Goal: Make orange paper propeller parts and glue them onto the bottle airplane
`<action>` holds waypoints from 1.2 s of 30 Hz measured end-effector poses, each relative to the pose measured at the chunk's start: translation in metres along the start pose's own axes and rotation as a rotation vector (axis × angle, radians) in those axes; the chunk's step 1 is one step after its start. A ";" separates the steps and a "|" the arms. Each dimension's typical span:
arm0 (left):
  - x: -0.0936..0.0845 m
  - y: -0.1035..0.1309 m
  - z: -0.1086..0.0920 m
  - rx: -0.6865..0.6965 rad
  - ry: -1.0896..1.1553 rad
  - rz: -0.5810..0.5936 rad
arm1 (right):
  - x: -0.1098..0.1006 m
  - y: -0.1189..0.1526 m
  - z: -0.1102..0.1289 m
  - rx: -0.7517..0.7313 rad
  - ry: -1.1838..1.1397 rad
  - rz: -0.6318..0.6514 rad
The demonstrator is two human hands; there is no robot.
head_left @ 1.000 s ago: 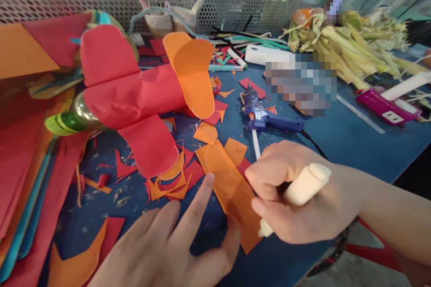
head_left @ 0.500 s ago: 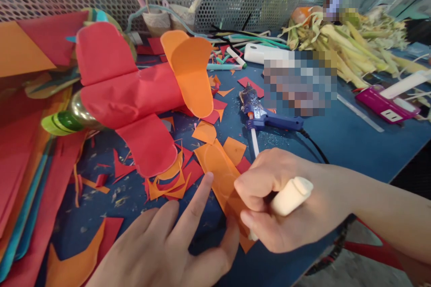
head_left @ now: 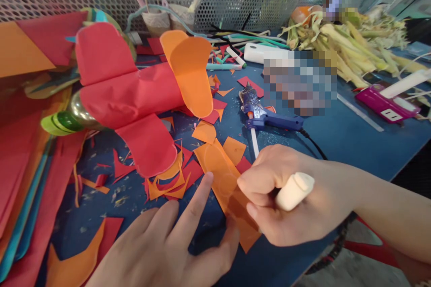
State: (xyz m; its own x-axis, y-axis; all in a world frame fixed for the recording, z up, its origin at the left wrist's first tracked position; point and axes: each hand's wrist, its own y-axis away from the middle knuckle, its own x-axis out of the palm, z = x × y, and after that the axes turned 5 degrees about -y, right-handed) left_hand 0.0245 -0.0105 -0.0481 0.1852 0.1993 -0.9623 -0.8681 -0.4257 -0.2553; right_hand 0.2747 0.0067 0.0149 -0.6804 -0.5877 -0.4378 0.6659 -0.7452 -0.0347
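An orange paper strip (head_left: 218, 170) with faint curved outlines lies slantwise on the blue table. My left hand (head_left: 178, 237) has its fingers spread, with the index fingertip and thumb on the strip's left edge. Over the strip's lower right side, my right hand (head_left: 283, 197) is closed around a cream marker (head_left: 295, 191); the marker's tip is hidden by the fingers. Behind my left hand rests a bottle (head_left: 79, 112) with a green cap, wrapped in red paper (head_left: 141, 94) with red flaps and an orange rounded piece (head_left: 193, 71) at its far end.
A blue glue gun (head_left: 269, 119) with a white stick lies behind my right hand. Red and orange scraps (head_left: 168, 184) surround the strip. Coloured sheets (head_left: 20, 166) are stacked at left. Dried husks (head_left: 350, 45) and a magenta device (head_left: 387, 103) are at right, two pots (head_left: 156, 22) at the back.
My right hand has shifted slightly right and up with the marker, uncovering more of the strip's lower end. My left hand has stayed in place.
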 end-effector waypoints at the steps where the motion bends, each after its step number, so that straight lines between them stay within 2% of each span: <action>1: 0.000 0.000 0.000 -0.002 0.013 -0.007 | -0.001 0.000 0.001 0.001 0.009 0.003; 7: 0.002 0.001 0.000 -0.010 0.028 -0.004 | -0.003 -0.001 0.002 0.010 0.032 0.001; 11: 0.000 0.004 0.004 0.042 -0.026 -0.065 | -0.005 0.000 0.004 0.028 -0.021 -0.046; 13: -0.002 0.006 0.006 0.053 -0.062 -0.104 | -0.007 -0.001 0.005 0.036 -0.151 -0.165; 17: -0.006 0.003 0.008 0.069 -0.120 -0.187 | -0.010 -0.004 0.001 0.008 -0.513 -0.493; 20: -0.008 -0.001 0.007 0.028 -0.122 -0.207 | -0.011 -0.007 -0.004 -0.001 -0.603 -0.620; 25: -0.008 -0.001 0.003 -0.058 -0.076 -0.190 | -0.009 -0.013 -0.012 0.017 -0.632 -0.620; 28: -0.008 0.004 0.002 -0.182 0.033 -0.213 | -0.009 -0.014 -0.013 0.022 -0.602 -0.616; 32: -0.016 0.005 0.009 -0.326 0.393 -0.205 | -0.010 -0.013 -0.010 0.008 -0.613 -0.576; 36: -0.028 -0.008 0.016 -0.492 0.721 -0.138 | -0.008 -0.010 -0.007 0.029 -0.657 -0.527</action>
State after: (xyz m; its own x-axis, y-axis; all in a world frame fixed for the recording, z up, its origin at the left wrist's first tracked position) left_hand 0.0190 0.0019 -0.0177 0.6632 -0.2579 -0.7026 -0.5507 -0.8038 -0.2248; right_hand 0.2757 0.0213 0.0128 -0.9456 -0.2179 0.2417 0.2094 -0.9759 -0.0608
